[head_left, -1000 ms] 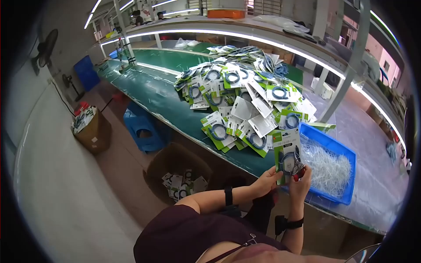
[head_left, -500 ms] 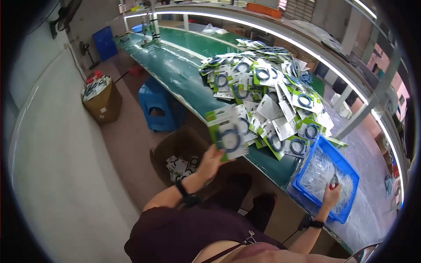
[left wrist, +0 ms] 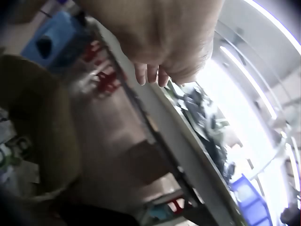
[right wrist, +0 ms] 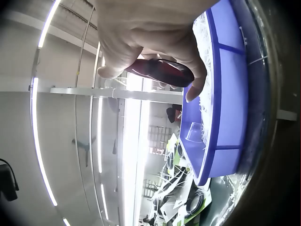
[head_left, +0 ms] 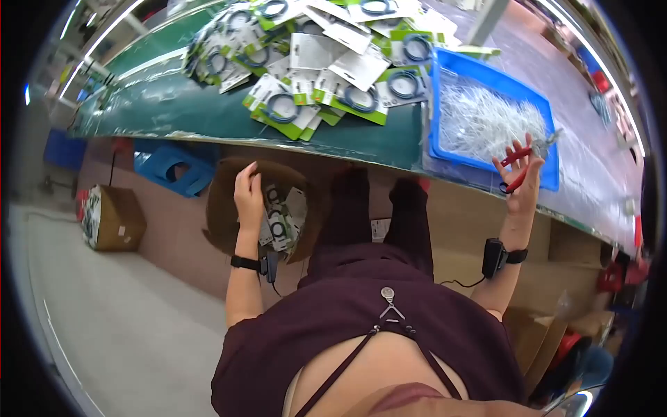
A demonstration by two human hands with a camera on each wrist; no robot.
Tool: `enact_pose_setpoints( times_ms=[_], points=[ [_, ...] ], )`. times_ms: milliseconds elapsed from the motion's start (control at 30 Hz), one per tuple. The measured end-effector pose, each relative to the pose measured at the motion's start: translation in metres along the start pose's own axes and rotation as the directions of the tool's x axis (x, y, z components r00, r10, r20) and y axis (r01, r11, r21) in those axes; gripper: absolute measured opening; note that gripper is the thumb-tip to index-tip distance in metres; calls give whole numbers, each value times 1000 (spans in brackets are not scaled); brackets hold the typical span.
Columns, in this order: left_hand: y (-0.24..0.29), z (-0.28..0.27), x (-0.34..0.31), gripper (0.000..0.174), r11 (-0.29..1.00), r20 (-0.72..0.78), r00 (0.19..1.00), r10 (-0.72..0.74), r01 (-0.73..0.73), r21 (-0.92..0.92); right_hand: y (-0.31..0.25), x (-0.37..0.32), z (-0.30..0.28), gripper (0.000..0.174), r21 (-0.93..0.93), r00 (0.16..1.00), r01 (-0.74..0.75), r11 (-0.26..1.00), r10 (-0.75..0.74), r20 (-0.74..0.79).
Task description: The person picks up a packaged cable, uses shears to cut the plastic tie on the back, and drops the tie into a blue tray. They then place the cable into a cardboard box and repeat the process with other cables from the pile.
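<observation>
My left hand [head_left: 249, 198] is held over the cardboard box [head_left: 226, 226] on the floor, its fingers loose and nothing in them. Inside the box lie several packaged cables [head_left: 279, 226] on white and green cards. In the left wrist view the left hand's fingertips [left wrist: 151, 75] point down, bare. My right hand [head_left: 522, 187] holds red-handled pliers [head_left: 515, 158] over the near edge of the blue tray [head_left: 552, 163]. The handles are spread, and the grey head points away over the tray's right rim. Thin clear plastic strips [head_left: 479, 111] fill the tray.
A heap of carded blue cables [head_left: 283, 108] covers part of the green table [head_left: 160, 115], left of the tray. Below the table edge stand a blue stool [head_left: 156, 163] and another filled cardboard box [head_left: 121, 219].
Both hands first held a carded cable by the tray. The left hand carried it left and now has nothing, over the floor box. The right hand stays by the tray with the pliers.
</observation>
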State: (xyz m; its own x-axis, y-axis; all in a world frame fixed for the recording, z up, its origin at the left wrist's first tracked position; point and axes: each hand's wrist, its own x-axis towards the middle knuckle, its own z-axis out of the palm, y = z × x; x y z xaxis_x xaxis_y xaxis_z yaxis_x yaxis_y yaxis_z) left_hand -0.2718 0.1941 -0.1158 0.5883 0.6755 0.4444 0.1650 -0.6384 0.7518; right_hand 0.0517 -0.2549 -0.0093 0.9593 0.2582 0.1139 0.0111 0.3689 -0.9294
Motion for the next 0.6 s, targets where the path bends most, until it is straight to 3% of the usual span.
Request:
enact_pose_setpoints(
  times_ms=[67, 100, 133, 200, 267, 300, 367, 400, 500, 600],
  points=[
    [45, 36, 36, 24, 973, 103, 967, 231, -227, -47, -4, -3, -7, 80, -86, 996, -76, 993, 72, -54],
    [65, 54, 51, 26, 963, 173, 948, 266, -255, -87, -6, -8, -13, 80, -86, 995, -80, 993, 74, -69],
    [83, 73, 66, 28, 952, 237, 923, 304, -282, -124, -6, -13, -18, 79, 2, 991, -123, 992, 122, -62],
    [113, 114, 104, 34, 841, 171, 829, 532, -541, 6, -4, -24, -26, 77, 186, 978, -199, 962, 208, -29],
    [132, 150, 141, 47, 858, 322, 814, 483, -514, 12, -10, -36, -24, 75, 205, 979, -184, 961, 198, -51],
    [134, 175, 161, 47, 852, 328, 805, 494, -524, 3, -15, -43, -22, 74, 209, 979, -178, 962, 195, -63],
    [131, 219, 191, 74, 697, 438, 830, 344, -539, 474, -19, -54, -21, 73, 219, 979, -161, 962, 184, -86],
    [133, 225, 194, 74, 691, 442, 822, 358, -552, 467, -21, -60, -22, 73, 243, 984, -147, 959, 167, -63],
    [141, 233, 214, 93, 533, 527, 850, 3, -447, 718, -28, -66, -23, 73, 295, 994, -96, 951, 109, -29],
    [137, 237, 233, 99, 576, 555, 831, -38, -436, 692, -26, -75, -22, 71, 236, 992, -97, 967, 113, -56]
  ],
)
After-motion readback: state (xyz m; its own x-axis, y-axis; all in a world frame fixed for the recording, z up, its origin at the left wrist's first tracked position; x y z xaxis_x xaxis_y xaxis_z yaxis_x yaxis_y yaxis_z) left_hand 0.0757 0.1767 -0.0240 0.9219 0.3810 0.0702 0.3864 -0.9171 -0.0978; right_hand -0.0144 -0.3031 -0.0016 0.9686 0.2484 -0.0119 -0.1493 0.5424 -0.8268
